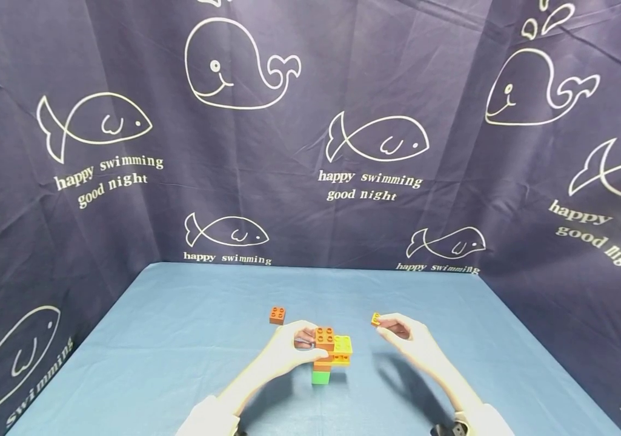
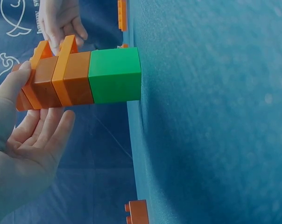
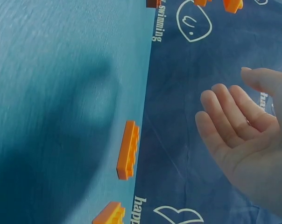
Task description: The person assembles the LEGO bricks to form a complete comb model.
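Observation:
A stack of toy building bricks (image 1: 323, 364) stands upright in the head view, a green brick (image 2: 115, 74) at its bottom. Above the green are brown bricks (image 2: 78, 78) layered with thin yellow-orange bricks (image 1: 343, 344) that jut out to the right. My left hand (image 1: 288, 348) grips the upper part, thumb on the near side and fingers behind. To the right, my right hand (image 3: 253, 126) has relaxed fingers, with nothing between them in the right wrist view. By its fingertips in the head view is a yellow-orange brick (image 1: 375, 319).
A loose brown brick (image 1: 277, 315) lies on the blue tabletop (image 1: 206, 327), behind and left of the stack. In the right wrist view, a long orange brick (image 3: 128, 150) and another orange brick (image 3: 110, 213) lie on the table. A dark printed curtain (image 1: 299, 230) surrounds it.

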`<state>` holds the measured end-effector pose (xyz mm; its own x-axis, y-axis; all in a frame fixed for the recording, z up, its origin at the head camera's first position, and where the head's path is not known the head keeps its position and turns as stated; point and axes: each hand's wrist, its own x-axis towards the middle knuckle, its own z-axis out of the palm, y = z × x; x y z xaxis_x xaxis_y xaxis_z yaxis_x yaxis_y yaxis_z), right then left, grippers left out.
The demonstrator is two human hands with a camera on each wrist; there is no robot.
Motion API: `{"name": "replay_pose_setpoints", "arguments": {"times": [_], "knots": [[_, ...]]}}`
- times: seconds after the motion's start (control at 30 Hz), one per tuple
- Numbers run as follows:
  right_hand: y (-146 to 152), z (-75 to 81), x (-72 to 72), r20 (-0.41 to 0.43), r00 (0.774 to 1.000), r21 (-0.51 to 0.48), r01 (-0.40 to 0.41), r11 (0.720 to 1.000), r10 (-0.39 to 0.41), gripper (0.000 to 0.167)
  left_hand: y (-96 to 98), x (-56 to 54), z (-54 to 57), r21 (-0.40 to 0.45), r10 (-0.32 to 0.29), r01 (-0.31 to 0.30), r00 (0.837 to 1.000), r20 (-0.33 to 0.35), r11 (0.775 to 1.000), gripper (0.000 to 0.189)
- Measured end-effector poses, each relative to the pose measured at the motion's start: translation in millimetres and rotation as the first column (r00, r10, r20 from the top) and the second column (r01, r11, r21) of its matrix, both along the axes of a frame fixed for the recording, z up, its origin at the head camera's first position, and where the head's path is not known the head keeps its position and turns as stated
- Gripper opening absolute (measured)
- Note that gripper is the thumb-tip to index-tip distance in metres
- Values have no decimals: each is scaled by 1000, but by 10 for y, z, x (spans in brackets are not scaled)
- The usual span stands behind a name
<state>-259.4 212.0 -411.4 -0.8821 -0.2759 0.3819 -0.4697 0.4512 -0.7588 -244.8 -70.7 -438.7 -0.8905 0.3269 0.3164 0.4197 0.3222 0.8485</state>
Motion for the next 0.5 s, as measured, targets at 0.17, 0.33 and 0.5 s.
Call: {"name": "replay_pose_setpoints", "arguments": {"times": [0.17,0.33,0.5], "knots": [[60,-12,-17,-7,998,22,68,997,-68,19,0,1,6,7,0,0,1000,-2,1000,38],[110,-22,-20,-13,991,38,133,990,-132,19,1,-3,2,6,-1,1,1000,-1,1000,37],[153,-20,-21,-37,985,18,167,986,-166,21,1,-12,1,33,-15,15,1000,14,999,38]]}}
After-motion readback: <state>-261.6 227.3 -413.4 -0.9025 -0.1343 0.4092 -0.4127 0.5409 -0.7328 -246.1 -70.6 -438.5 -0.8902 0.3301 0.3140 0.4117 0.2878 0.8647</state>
